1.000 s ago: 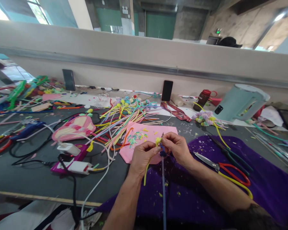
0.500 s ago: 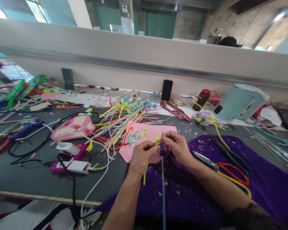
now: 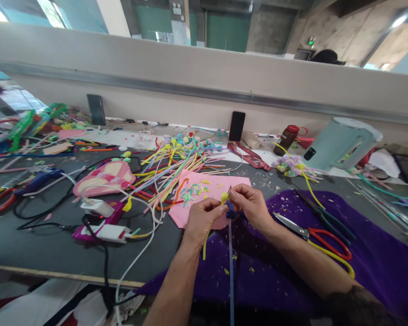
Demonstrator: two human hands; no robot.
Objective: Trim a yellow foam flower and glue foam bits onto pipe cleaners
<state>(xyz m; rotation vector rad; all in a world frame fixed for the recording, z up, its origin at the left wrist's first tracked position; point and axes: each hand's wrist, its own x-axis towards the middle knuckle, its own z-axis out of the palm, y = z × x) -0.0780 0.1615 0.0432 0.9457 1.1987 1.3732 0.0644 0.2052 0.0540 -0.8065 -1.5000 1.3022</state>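
My left hand [image 3: 204, 222] is closed, thumb and finger pinching a yellow pipe cleaner [image 3: 205, 246] whose tail hangs below the palm. Its small bunched yellow head [image 3: 224, 197] shows above the fingertips. From the other side, the closed fingertips of my right hand [image 3: 250, 203] meet that yellow head; exactly what they pinch is partly hidden. Between the hands is a blue glue gun [image 3: 230, 211], tip upward, with a long translucent glue stick [image 3: 231, 271] running down from it. The right hand partly covers the gun.
Pink paper [image 3: 180, 217] with cut bits lies behind my hands on purple cloth [image 3: 275, 271]. Scissors [image 3: 329, 242] and pliers [image 3: 326, 217] rest at right. Left are a power strip [image 3: 85, 233], cables and pipe cleaners [image 3: 166, 172]. A kettle [image 3: 340, 142], bottle [image 3: 287, 140] and phone [image 3: 237, 127] stand behind.
Both hands stay almost in place, still pinched around the yellow head beside the glue gun. The whole view has shifted very slightly.
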